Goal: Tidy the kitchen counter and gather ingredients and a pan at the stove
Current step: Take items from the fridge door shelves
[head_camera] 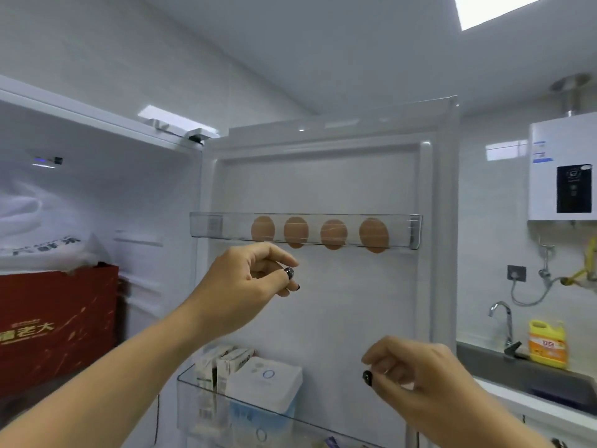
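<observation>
The fridge door (pixel 323 176) stands open in front of me. Several brown eggs (pixel 333 234) sit in a row in a clear door rack (pixel 223 226). My left hand (pixel 245 282) is raised just below the leftmost egg, fingers loosely curled, holding nothing and not touching the rack. My right hand (pixel 416 373) hangs lower in front of the door's right side, fingers curled with nothing in them.
A lower door shelf (pixel 200 386) holds cartons and a white-and-blue pack (pixel 265 386). A red box (pixel 55 324) sits inside the fridge at left. To the right are a sink (pixel 517 367), tap (pixel 504 318), yellow detergent bottle (pixel 547 342) and wall-mounted water heater (pixel 563 173).
</observation>
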The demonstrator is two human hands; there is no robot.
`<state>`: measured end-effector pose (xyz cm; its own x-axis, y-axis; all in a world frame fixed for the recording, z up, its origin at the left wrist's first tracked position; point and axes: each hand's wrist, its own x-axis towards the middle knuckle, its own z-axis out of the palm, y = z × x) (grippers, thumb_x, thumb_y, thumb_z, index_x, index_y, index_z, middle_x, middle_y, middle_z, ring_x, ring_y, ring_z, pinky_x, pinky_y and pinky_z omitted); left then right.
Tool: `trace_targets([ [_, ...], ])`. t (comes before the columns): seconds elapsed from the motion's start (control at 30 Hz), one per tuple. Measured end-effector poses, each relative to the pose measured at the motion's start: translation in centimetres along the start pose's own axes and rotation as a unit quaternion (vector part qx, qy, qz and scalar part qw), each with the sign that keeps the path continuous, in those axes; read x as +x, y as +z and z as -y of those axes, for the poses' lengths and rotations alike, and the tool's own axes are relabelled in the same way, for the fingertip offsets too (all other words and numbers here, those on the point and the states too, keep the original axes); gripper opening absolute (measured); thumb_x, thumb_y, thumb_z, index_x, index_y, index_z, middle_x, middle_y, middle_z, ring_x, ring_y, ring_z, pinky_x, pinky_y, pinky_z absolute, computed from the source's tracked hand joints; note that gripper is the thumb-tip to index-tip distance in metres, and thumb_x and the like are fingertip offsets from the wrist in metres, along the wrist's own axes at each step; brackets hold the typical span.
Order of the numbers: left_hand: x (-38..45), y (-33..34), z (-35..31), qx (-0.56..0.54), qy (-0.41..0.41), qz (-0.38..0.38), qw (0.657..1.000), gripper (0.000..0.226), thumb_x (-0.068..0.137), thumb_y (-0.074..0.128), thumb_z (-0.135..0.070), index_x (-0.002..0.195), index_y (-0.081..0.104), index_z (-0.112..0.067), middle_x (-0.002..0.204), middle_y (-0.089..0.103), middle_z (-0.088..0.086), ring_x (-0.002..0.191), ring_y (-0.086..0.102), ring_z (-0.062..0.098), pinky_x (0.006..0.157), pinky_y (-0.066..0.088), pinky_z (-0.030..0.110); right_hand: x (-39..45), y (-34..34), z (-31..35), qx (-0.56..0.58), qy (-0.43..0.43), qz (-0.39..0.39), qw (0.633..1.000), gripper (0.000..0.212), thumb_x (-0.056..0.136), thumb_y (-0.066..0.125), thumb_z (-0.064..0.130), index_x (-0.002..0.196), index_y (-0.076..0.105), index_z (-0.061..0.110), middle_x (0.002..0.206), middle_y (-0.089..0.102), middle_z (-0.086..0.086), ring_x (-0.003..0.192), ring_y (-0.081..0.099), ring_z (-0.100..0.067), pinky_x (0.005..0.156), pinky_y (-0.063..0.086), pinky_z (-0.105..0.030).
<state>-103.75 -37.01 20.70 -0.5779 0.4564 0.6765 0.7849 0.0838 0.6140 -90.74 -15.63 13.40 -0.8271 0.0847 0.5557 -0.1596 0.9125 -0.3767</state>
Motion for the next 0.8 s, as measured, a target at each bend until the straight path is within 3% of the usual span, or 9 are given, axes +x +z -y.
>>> trace_targets([
  [0.07, 1.7, -0.9, -0.4, 0.007, 0.036, -0.041, 0.998, 0.015, 0.086, 0.064, -0.014, 0.087, 0.071, -0.027, 0.082, 0.075, -0.01, 0.077, 0.071, 0.012, 0.073, 0.051, 0.024, 1.1, -2.6, 1.8, 0.006, -0.04, -0.043, 0.998, 0.014, 0.081, 0.069, 0.02, 0.084, 0.068, 0.034, 0.08, 0.068, 0.02, 0.073, 0.065, -0.009, 0.069, 0.054, -0.024],
  [0.2, 5.3, -2.7, -1.5, 0.051, 0.09, -0.131, 0.986, 0.012, 0.082, 0.064, -0.023, 0.089, 0.071, -0.03, 0.082, 0.07, -0.013, 0.075, 0.065, 0.033, 0.059, 0.048, 0.018, 4.4, -7.9, 5.4, 0.012, -0.085, -0.147, 0.985, 0.006, 0.074, 0.068, 0.027, 0.079, 0.071, 0.029, 0.072, 0.069, 0.016, 0.067, 0.065, -0.008, 0.069, 0.053, -0.025],
  [0.33, 9.3, -3.9, -1.8, 0.081, 0.107, -0.139, 0.981, 0.013, 0.087, 0.064, -0.015, 0.091, 0.069, -0.026, 0.087, 0.069, -0.013, 0.086, 0.065, 0.009, 0.074, 0.047, 0.02, 9.1, -11.6, 7.3, -0.022, -0.082, -0.201, 0.976, 0.004, 0.074, 0.069, 0.027, 0.077, 0.071, 0.029, 0.068, 0.07, 0.016, 0.068, 0.066, -0.003, 0.069, 0.054, -0.019],
  [0.43, 11.7, -4.1, -1.5, 0.073, 0.086, -0.108, 0.988, 0.012, 0.087, 0.065, -0.012, 0.093, 0.07, -0.021, 0.09, 0.071, -0.006, 0.092, 0.066, 0.011, 0.081, 0.05, 0.019, 13.0, -12.8, 7.4, -0.087, -0.075, -0.214, 0.97, 0.005, 0.08, 0.069, 0.027, 0.084, 0.071, 0.027, 0.073, 0.068, 0.014, 0.074, 0.063, -0.004, 0.07, 0.048, -0.013],
  [0.57, 13.9, -3.6, -1.1, 0.078, 0.087, -0.003, 0.993, 0.013, 0.087, 0.068, -0.013, 0.092, 0.068, -0.025, 0.094, 0.073, -0.004, 0.095, 0.068, 0.013, 0.094, 0.053, 0.036, 17.4, -12.9, 7.2, -0.171, -0.026, -0.133, 0.976, 0.014, 0.082, 0.07, 0.032, 0.094, 0.069, 0.024, 0.087, 0.064, 0.012, 0.08, 0.057, -0.004, 0.064, 0.043, -0.017],
  [0.7, 15.6, -2.4, -1.7, 0.108, 0.086, 0.107, 0.985, 0.014, 0.087, 0.069, -0.019, 0.098, 0.066, -0.027, 0.096, 0.071, -0.005, 0.092, 0.066, 0.011, 0.083, 0.051, 0.025, 19.7, -12.2, 6.9, -0.18, 0.072, 0.033, 0.98, 0.024, 0.08, 0.074, 0.032, 0.099, 0.067, 0.02, 0.091, 0.069, 0.002, 0.076, 0.063, -0.01, 0.067, 0.055, -0.023],
  [0.8, 16.8, -1.5, -2.4, 0.125, 0.072, 0.179, 0.973, 0.017, 0.087, 0.07, -0.019, 0.104, 0.068, -0.02, 0.094, 0.073, -0.003, 0.085, 0.068, 0.008, 0.075, 0.05, 0.021, 20.5, -12.3, 6.4, -0.152, 0.124, 0.107, 0.975, 0.021, 0.081, 0.074, 0.024, 0.101, 0.068, 0.019, 0.09, 0.071, -0.001, 0.079, 0.068, -0.015, 0.078, 0.059, -0.03],
])
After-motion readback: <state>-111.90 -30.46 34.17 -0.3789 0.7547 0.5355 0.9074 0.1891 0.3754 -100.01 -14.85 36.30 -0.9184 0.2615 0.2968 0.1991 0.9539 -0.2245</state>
